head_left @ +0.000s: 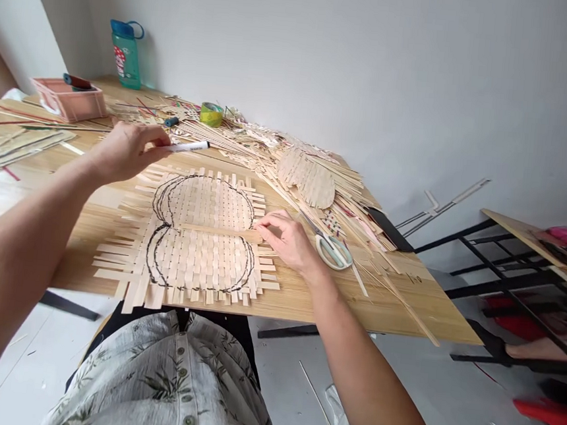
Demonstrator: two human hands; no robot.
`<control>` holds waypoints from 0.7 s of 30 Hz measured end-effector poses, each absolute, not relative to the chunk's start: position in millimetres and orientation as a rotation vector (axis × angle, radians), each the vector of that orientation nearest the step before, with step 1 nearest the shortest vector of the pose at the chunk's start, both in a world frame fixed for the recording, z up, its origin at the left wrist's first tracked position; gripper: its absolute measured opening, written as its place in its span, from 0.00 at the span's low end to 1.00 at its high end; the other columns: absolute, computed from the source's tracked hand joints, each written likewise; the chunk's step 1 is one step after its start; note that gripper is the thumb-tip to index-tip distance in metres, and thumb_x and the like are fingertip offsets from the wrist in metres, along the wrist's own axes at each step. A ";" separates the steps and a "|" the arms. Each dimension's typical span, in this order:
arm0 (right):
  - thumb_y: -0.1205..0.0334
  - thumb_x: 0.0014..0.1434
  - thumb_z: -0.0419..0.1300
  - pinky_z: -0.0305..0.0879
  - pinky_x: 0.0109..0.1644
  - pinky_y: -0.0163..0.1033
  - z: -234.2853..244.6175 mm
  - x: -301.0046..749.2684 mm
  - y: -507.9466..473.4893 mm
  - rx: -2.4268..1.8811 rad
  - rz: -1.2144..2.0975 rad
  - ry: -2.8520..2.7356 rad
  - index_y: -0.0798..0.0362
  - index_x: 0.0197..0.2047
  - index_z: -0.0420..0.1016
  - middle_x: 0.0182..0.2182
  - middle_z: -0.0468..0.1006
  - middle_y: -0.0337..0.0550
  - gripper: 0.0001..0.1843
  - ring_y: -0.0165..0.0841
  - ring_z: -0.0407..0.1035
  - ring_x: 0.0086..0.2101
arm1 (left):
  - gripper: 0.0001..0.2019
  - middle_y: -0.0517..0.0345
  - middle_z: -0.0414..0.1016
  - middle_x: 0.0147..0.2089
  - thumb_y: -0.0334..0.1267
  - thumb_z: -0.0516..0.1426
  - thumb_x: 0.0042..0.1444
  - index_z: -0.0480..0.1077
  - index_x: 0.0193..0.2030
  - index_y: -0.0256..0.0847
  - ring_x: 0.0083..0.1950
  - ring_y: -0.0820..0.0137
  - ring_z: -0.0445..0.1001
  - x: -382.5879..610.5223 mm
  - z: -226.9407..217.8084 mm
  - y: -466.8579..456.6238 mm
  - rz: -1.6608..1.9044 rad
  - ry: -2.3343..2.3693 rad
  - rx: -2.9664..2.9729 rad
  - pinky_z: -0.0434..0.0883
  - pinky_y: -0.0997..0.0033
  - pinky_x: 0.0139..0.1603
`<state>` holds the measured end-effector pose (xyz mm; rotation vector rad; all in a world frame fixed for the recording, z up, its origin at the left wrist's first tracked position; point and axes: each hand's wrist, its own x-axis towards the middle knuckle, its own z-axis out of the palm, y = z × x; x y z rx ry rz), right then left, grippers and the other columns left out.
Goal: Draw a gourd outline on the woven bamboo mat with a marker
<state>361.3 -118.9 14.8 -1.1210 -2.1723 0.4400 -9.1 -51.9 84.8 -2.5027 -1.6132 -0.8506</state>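
My left hand [127,152] hovers above the far edge of a flat woven mat of pale bamboo strips [200,251], shut on a white marker pen [190,146] with a black tip. Black hand-drawn lines form two rounded outlines on the mat, one above the other. A single pale strip [217,231] lies across the mat between them. My right hand [284,239] holds the strip's right end down on the mat. White-handled scissors [332,251] lie just beyond my right wrist.
The wooden table [404,309] holds heaps of loose strips and a rounded woven piece [306,178]. Further back stand a green tape roll [211,114], a teal bottle [126,56] and a pink crate [67,101]. A black-framed table [508,258] and someone's foot [544,349] are at right.
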 end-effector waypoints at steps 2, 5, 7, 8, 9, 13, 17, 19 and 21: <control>0.67 0.67 0.62 0.71 0.53 0.51 14.6 359.8 -119.3 -1.097 0.371 -2.190 0.48 0.37 0.79 0.38 0.82 0.43 0.08 0.42 0.74 0.45 | 0.26 0.57 0.80 0.40 0.63 0.46 0.62 0.76 0.45 0.47 0.33 0.65 0.69 -9.9 83.3 -51.7 -0.836 -1.612 -2.517 0.65 0.60 0.42; 0.67 0.66 0.65 0.70 0.54 0.52 14.2 356.4 -120.2 -1.035 0.288 -2.196 0.47 0.38 0.80 0.40 0.83 0.43 0.06 0.42 0.73 0.46 | 0.24 0.58 0.79 0.41 0.61 0.47 0.64 0.76 0.47 0.50 0.34 0.66 0.69 -10.8 81.5 -51.5 -0.840 -1.614 -2.527 0.66 0.61 0.43; 0.66 0.64 0.68 0.71 0.54 0.51 14.3 353.4 -120.9 -0.986 0.300 -2.211 0.47 0.40 0.81 0.41 0.83 0.44 0.03 0.42 0.73 0.47 | 0.22 0.56 0.80 0.41 0.57 0.49 0.64 0.77 0.47 0.45 0.34 0.67 0.69 -10.8 81.1 -51.4 -0.852 -1.621 -2.519 0.65 0.63 0.43; 0.65 0.63 0.69 0.71 0.54 0.51 14.5 351.7 -121.1 -0.964 0.319 -2.225 0.48 0.40 0.81 0.41 0.83 0.44 0.03 0.42 0.73 0.47 | 0.21 0.55 0.80 0.41 0.55 0.50 0.64 0.77 0.47 0.43 0.33 0.68 0.69 -10.5 81.1 -51.4 -0.855 -1.624 -2.515 0.64 0.64 0.42; 0.65 0.62 0.70 0.71 0.54 0.51 15.0 350.0 -121.1 -0.949 0.339 -2.246 0.48 0.40 0.82 0.41 0.83 0.44 0.04 0.42 0.73 0.47 | 0.20 0.54 0.80 0.41 0.53 0.51 0.65 0.77 0.46 0.41 0.33 0.69 0.69 -10.1 81.3 -51.4 -0.855 -1.625 -2.514 0.64 0.65 0.41; 0.67 0.61 0.71 0.71 0.54 0.51 18.1 343.4 -119.2 -0.937 0.374 -2.320 0.47 0.39 0.82 0.39 0.83 0.42 0.05 0.41 0.73 0.46 | 0.16 0.54 0.81 0.41 0.48 0.53 0.66 0.76 0.46 0.39 0.31 0.71 0.67 -8.1 82.9 -52.5 -0.840 -1.626 -2.523 0.62 0.67 0.40; 0.68 0.61 0.71 0.70 0.53 0.51 20.8 338.8 -116.4 -0.937 0.366 -2.341 0.47 0.38 0.83 0.38 0.83 0.42 0.05 0.42 0.73 0.45 | 0.15 0.54 0.81 0.41 0.46 0.54 0.67 0.76 0.47 0.39 0.31 0.71 0.67 -7.0 84.2 -54.0 -0.821 -1.613 -2.541 0.63 0.67 0.42; 0.67 0.61 0.70 0.70 0.53 0.52 21.1 337.0 -115.6 -0.941 0.371 -2.349 0.47 0.38 0.83 0.38 0.83 0.42 0.04 0.42 0.73 0.46 | 0.15 0.53 0.81 0.42 0.46 0.53 0.68 0.76 0.46 0.39 0.32 0.70 0.68 -7.0 84.4 -54.3 -0.818 -1.602 -2.552 0.63 0.67 0.42; 0.66 0.62 0.69 0.70 0.54 0.53 21.0 335.4 -115.5 -0.937 0.373 -2.354 0.47 0.38 0.83 0.38 0.83 0.43 0.04 0.43 0.73 0.46 | 0.15 0.53 0.81 0.42 0.46 0.53 0.67 0.76 0.46 0.39 0.34 0.69 0.69 -7.1 84.3 -54.3 -0.823 -1.594 -2.556 0.64 0.68 0.42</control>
